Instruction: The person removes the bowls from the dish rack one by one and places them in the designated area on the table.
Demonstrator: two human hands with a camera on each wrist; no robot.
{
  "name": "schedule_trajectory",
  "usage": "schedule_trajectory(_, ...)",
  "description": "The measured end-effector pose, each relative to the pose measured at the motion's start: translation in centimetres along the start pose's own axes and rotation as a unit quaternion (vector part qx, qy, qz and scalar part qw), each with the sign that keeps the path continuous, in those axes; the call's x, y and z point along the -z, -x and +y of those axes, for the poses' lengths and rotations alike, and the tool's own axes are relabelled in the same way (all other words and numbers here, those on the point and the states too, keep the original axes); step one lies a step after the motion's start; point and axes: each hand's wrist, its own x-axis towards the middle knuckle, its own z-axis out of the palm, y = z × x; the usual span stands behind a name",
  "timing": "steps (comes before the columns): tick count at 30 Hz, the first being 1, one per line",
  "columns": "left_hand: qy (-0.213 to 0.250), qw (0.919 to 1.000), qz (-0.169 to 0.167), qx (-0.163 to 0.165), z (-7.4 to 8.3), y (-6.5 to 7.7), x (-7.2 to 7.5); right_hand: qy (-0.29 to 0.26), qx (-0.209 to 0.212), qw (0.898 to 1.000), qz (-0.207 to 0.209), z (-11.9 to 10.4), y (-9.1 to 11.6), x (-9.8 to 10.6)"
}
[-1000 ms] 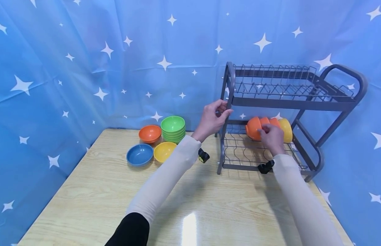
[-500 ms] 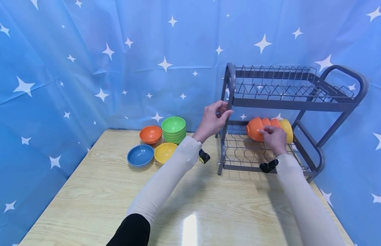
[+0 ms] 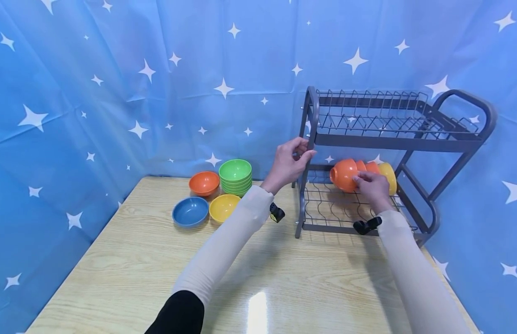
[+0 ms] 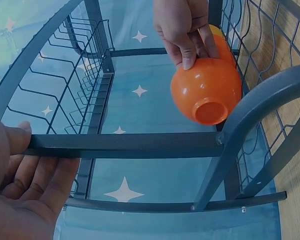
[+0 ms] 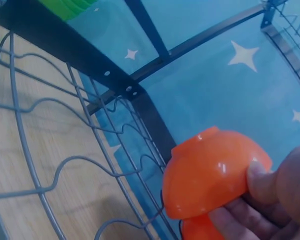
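Note:
A dark metal two-tier dish rack [image 3: 384, 140] stands at the right of the table. My left hand [image 3: 287, 160] grips its left upright; the left wrist view shows the thumb [image 4: 17, 137] on one side of the bar and the fingers curled on the other. On the lower tier, my right hand [image 3: 373, 188] pinches an orange bowl [image 3: 344, 175] by its rim, thumb outside. The bowl lies on its side, base facing left. Behind it, more orange bowls [image 3: 372, 167] and a yellow bowl [image 3: 389, 177] stand on edge in a row, partly hidden by the hand.
Left of the rack on the wooden table [image 3: 158, 269] are a stack of green bowls [image 3: 235, 170], an orange bowl [image 3: 204, 183], a blue bowl [image 3: 190, 212] and a yellow bowl [image 3: 223, 207]. A blue star-patterned curtain [image 3: 179, 102] hangs behind. The upper tier [image 3: 367, 121] overhangs the right hand.
The orange bowl in my right hand has turned a little and shifted slightly left, so its base shows more. My left hand stays on the rack's upright.

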Motion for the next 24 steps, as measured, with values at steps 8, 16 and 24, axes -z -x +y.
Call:
schedule_trajectory(8,-0.003,1.0,-0.005,-0.001,-0.1,0.0,0.0,-0.03,-0.011,0.999,-0.014,-0.5,0.4,0.0)
schedule_trajectory(16,0.003,0.9999,0.001,-0.011,-0.3,-0.1,-0.1,-0.042,-0.011,0.999,-0.024,-0.8,1.0,-0.1)
schedule_trajectory(24,0.008,0.9999,-0.001,-0.013,-0.4,-0.2,-0.1,-0.031,0.013,0.999,-0.037,-1.5,1.9,0.1)
